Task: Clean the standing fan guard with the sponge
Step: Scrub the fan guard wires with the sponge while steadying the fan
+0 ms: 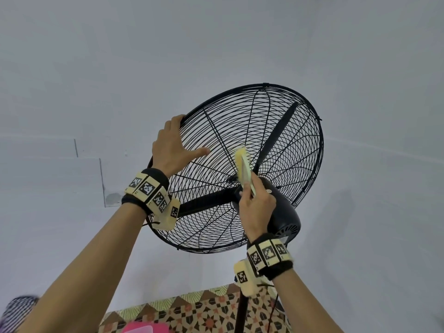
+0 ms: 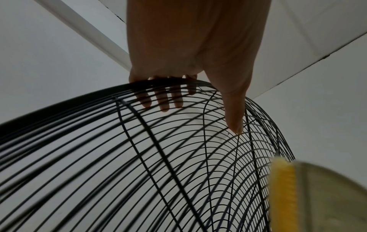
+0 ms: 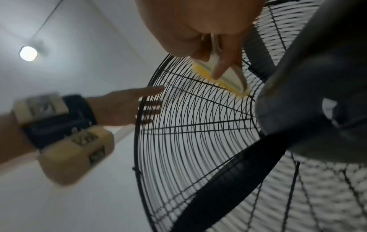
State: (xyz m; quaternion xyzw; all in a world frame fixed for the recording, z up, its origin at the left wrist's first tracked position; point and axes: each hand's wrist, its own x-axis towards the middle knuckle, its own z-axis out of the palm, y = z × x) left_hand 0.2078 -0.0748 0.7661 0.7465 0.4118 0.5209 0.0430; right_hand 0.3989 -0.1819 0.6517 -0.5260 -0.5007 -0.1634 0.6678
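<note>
From the head view, a black standing fan guard (image 1: 276, 131) tilts upward against a pale grey wall (image 1: 96, 68); the left hand (image 1: 171, 150) grips its upper left rim, fingers hooked over the edge and thumb lying flat across the wires; the right hand (image 1: 257, 207) holds a yellow sponge (image 1: 243, 165) edge-on against the rear grille, just above the dark motor housing (image 1: 286, 212); both wrists wear bands with black-and-white markers; a dark blade (image 1: 276, 138) shows through the wires, and the fan's pole (image 1: 241, 316) drops toward a patterned cloth (image 1: 204, 311) with something pink (image 1: 144, 329) at the bottom edge. From the left wrist view, four fingers (image 2: 164, 102) curl over the rim and show through the wires, while the thumb (image 2: 234, 113) presses on the outside of the guard (image 2: 139, 157); the sponge (image 2: 282, 193) sits blurred at the lower right, touching the wires. From the right wrist view, the fingers (image 3: 222, 67) pinch the sponge (image 3: 228, 80), its yellow face against the guard (image 3: 188, 133) close to the hub; the left hand (image 3: 127, 106) clasps the far rim; a ceiling light (image 3: 28, 53) glows at the upper left.
</note>
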